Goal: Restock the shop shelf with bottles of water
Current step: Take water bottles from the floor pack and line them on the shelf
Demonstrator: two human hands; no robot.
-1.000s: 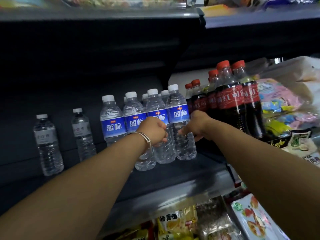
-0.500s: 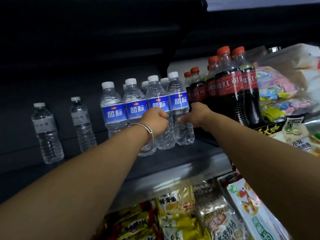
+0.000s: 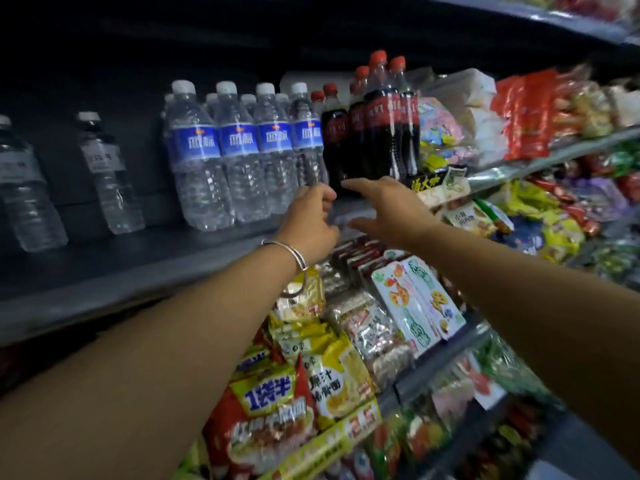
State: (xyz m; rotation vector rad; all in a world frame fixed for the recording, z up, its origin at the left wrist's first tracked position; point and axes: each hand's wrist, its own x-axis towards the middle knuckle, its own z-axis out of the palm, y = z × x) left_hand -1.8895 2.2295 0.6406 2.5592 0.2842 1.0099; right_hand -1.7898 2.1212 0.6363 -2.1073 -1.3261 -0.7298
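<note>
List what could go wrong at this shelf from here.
1. The right hand hangs open just in front of the cola bottles; a careless sweep might topple them.
2. The left hand is close to the blue-label water bottles, which stand tightly packed near the shelf edge; a nudge could tip one off.

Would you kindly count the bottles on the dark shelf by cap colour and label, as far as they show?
White cap, blue label, front row: 4
White cap, pale label: 2
Red cap, cola: at least 5
Total: at least 11; further white caps behind the front row are too hidden to count.
</note>
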